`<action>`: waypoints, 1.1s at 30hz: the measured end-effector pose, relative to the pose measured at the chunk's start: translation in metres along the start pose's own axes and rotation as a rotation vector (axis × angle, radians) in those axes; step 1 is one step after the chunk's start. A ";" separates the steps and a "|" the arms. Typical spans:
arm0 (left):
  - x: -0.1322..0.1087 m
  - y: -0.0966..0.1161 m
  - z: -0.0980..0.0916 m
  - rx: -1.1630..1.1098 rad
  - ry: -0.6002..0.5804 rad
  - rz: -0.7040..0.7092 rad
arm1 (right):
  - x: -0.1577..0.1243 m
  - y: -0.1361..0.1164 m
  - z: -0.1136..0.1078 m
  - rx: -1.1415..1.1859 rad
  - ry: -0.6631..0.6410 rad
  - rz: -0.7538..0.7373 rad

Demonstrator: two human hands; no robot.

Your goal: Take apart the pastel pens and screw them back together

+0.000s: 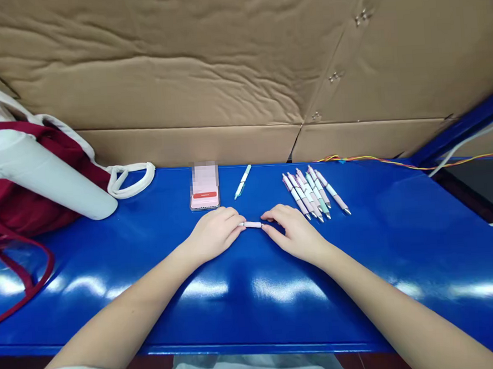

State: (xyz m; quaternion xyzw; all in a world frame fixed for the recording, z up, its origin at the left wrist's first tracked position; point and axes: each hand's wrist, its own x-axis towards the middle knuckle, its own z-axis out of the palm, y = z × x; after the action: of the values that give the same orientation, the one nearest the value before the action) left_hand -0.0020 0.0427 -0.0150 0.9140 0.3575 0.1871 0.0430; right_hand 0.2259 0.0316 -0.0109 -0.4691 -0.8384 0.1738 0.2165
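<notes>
- Brown corrugated cardboard (172, 61) lined the wall behind your glossy blue table (360, 266).
- Your left hand (214, 234) and right hand (293, 234) held a short pink pen barrel (252, 225), fingertips together on its ends.
- A white flask (46, 180) leaned on a dark red cloth bag (22, 204), its contents hidden.
- A pink phone's (204, 201) upper part was blurred.

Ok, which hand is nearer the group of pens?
Right. The right hand sits just in front of the tips of the pens; the left hand lies farther off, to their left.

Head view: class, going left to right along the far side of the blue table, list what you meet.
red bag → phone → lone pen → cluster of pens → orange wires
</notes>
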 end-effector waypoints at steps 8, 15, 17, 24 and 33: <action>-0.002 0.000 0.002 0.012 0.010 0.036 | -0.002 0.001 0.000 -0.035 -0.004 -0.025; -0.001 0.001 0.002 0.015 -0.001 0.047 | 0.000 0.003 -0.004 -0.005 -0.045 -0.074; -0.001 0.001 0.002 0.014 -0.007 0.048 | -0.001 0.004 -0.003 0.002 -0.027 -0.059; -0.001 -0.001 0.004 -0.001 -0.011 0.036 | -0.001 0.004 -0.001 -0.032 -0.020 -0.073; 0.002 -0.003 0.006 -0.023 0.013 0.006 | 0.000 -0.001 0.000 -0.269 -0.026 -0.118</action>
State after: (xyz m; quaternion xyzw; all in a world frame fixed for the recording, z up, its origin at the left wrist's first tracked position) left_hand -0.0006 0.0467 -0.0209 0.9133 0.3529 0.1972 0.0504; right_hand 0.2252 0.0307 -0.0106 -0.4417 -0.8828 0.0529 0.1508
